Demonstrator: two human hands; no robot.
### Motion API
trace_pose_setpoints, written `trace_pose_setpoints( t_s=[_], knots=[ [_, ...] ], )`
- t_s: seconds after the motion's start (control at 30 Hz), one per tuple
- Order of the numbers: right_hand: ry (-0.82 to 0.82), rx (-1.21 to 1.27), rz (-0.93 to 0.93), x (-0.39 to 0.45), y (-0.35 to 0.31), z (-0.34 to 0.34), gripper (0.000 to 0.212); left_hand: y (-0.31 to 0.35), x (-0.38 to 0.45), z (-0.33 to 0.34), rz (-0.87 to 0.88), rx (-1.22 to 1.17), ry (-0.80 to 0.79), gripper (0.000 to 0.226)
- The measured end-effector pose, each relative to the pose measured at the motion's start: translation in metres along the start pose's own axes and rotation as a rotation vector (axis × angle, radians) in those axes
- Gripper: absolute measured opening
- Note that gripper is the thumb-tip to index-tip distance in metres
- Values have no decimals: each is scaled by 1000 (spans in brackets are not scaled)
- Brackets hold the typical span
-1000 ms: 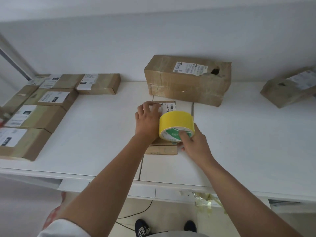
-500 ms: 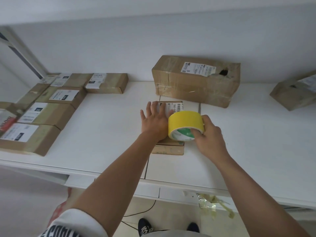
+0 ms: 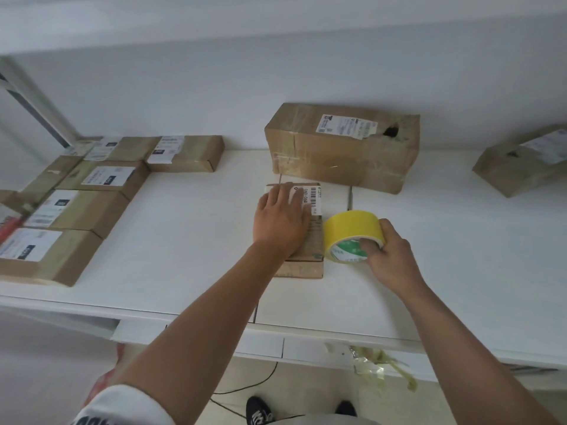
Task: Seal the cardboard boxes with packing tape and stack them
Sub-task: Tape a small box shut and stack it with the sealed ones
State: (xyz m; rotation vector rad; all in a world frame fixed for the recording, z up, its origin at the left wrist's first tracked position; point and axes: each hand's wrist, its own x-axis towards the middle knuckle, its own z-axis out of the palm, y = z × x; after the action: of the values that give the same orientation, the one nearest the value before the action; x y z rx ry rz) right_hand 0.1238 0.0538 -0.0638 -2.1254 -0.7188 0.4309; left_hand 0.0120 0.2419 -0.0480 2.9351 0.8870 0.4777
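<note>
A small flat cardboard box [image 3: 312,240] with a barcode label lies on the white table [image 3: 184,240] in front of me. My left hand [image 3: 280,220] rests flat on its top with straight fingers. Just right of the box, my right hand [image 3: 388,259] grips a yellow roll of packing tape [image 3: 352,233], fingers hooked into its core. The roll sits at the box's right edge, low over the table. A large brown box [image 3: 340,148] stands behind, against the wall.
Several labelled flat boxes [image 3: 89,207] lie in rows at the table's left end. Another box [image 3: 518,161] sits at the far right. Crumpled tape scraps [image 3: 377,366] hang off the table's front edge. My shoes show on the floor below.
My right hand has carried the tape roll off the top of the small box to its right side. My left hand has flattened and slid further up the box.
</note>
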Motion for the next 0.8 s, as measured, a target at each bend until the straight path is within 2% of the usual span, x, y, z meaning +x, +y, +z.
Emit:
trace_pose_setpoints(
  t_s=[0.07, 0.2, 0.47, 0.57, 0.67, 0.73, 0.8],
  knots=[
    [-13, 45, 4, 0, 3, 3, 17, 4, 1, 0, 47, -13, 52, 49],
    [-27, 129, 38, -1, 9, 9, 17, 13, -3, -1, -82, -176, -71, 39],
    [-69, 339, 218, -6, 16, 26, 12, 18, 1, 1, -165, -41, -331, 75],
    [-81, 374, 251, -7, 16, 29, 16, 13, -1, -1, -169, -47, -336, 81],
    [-84, 465, 232, -6, 6, 33, 5, 2, -2, -6, -218, -118, -296, 77],
    [-105, 613, 234, -5, -7, 39, 10, -8, -5, -10, -258, -214, -239, 70],
    [-174, 706, 227, -4, -20, 48, 24, -19, -9, -14, -324, -340, -177, 65]
  ],
)
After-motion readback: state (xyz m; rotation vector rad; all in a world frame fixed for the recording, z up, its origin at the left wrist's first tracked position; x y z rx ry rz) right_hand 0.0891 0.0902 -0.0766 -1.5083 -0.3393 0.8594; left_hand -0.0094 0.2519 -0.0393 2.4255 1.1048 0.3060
